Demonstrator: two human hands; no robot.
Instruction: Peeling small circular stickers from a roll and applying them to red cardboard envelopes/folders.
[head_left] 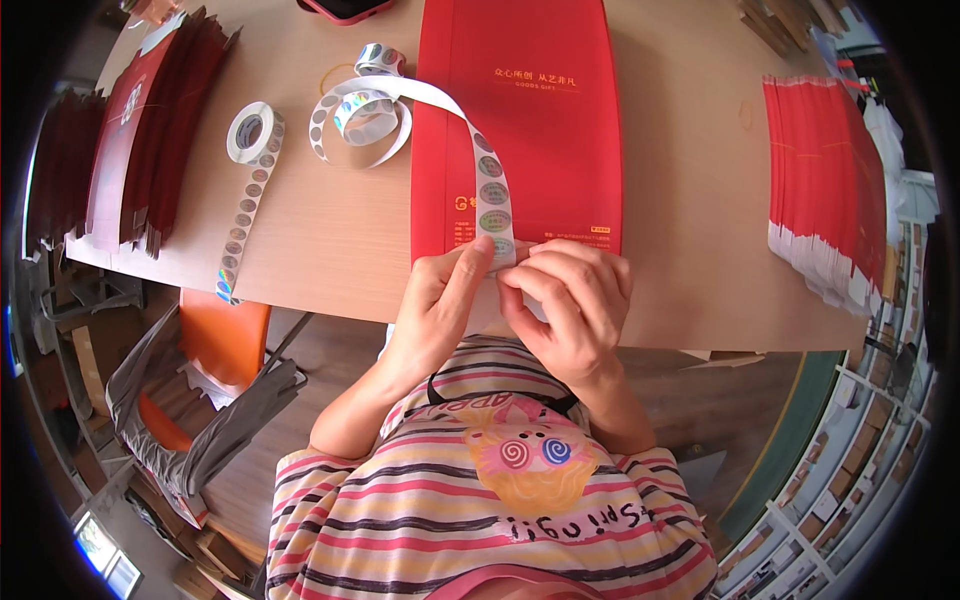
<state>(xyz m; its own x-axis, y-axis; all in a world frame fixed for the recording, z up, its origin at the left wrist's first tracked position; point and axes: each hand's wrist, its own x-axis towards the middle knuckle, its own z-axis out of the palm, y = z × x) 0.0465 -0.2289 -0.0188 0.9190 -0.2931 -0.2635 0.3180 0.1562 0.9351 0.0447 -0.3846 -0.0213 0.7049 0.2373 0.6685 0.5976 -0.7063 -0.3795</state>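
Note:
A white strip of oval silvery stickers (pixel 492 190) runs from loose coils at the upper left, over a flat red gift bag or box (pixel 545 130), down to my hands. My left hand (pixel 440 290) is closed on the strip's lower end, thumb on top beside a sticker. Against the right corner of that end, the thumb and forefinger of my right hand (pixel 575 300) are pinched together, other fingers curled. Whether a sticker edge has lifted there is too small to tell. The red piece lies flat on the table, its near edge partly behind my hands.
Another sticker roll (pixel 250 132) trails its strip toward the table's front edge. Stacks of red folded bags stand at left (pixel 150 130) and right (pixel 820 170). A red-edged dark object (pixel 350 8) lies at the far edge. An orange chair (pixel 225 335) is at the front left.

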